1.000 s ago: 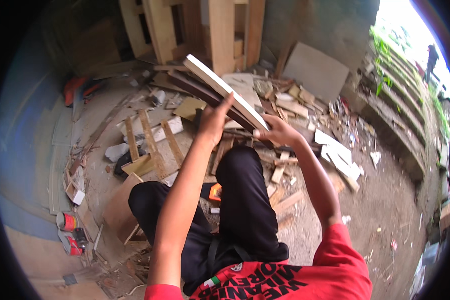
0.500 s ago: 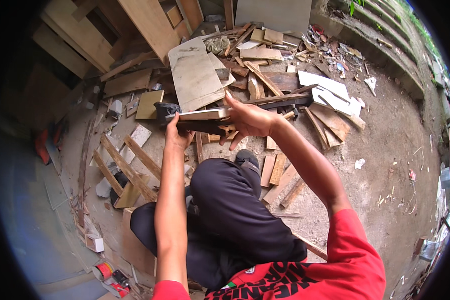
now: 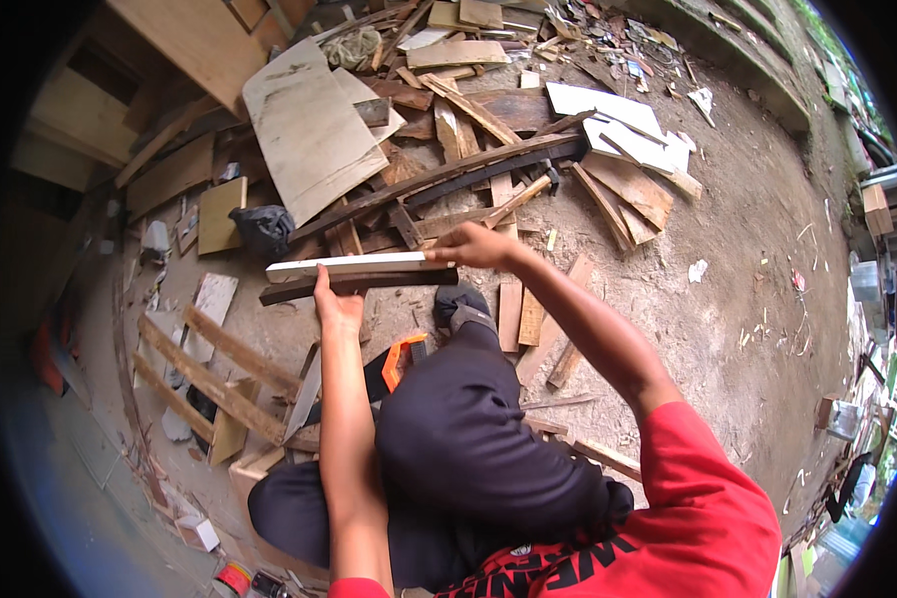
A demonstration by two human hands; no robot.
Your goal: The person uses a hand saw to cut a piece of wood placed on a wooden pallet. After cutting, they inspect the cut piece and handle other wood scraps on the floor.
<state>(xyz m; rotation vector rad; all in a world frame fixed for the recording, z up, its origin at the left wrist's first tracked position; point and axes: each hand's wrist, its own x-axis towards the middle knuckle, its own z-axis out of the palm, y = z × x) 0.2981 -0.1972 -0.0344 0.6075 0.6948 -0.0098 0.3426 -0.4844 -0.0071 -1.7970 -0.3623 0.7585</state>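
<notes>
My left hand [image 3: 341, 307] grips two narrow strips from below, near their middle. One is a white-faced wood strip [image 3: 369, 264]; the other, a dark brown wood strip [image 3: 394, 279], lies along its near side. My right hand [image 3: 473, 246] is closed on the right end of the white-faced strip, its fingers bent over it. Both strips are held roughly level above the ground, in front of my bent knee. Beyond them lies a hammer [image 3: 520, 199] with a wooden handle, among scrap wood. An orange-and-black tool handle [image 3: 401, 361] shows between my left forearm and knee.
Long planks [image 3: 468, 169] and broken boards pile up ahead, with a large pale panel [image 3: 314, 140] on top. A black plastic bag [image 3: 264, 231] sits beside it. Slatted wood [image 3: 219, 384] lies at left. White boards [image 3: 623, 125] are at far right of the pile.
My right hand, earlier open with fingers spread, is now closed on the strip's right end. The strips have come lower and nearer, and the dark one shows fully. The view has shifted.
</notes>
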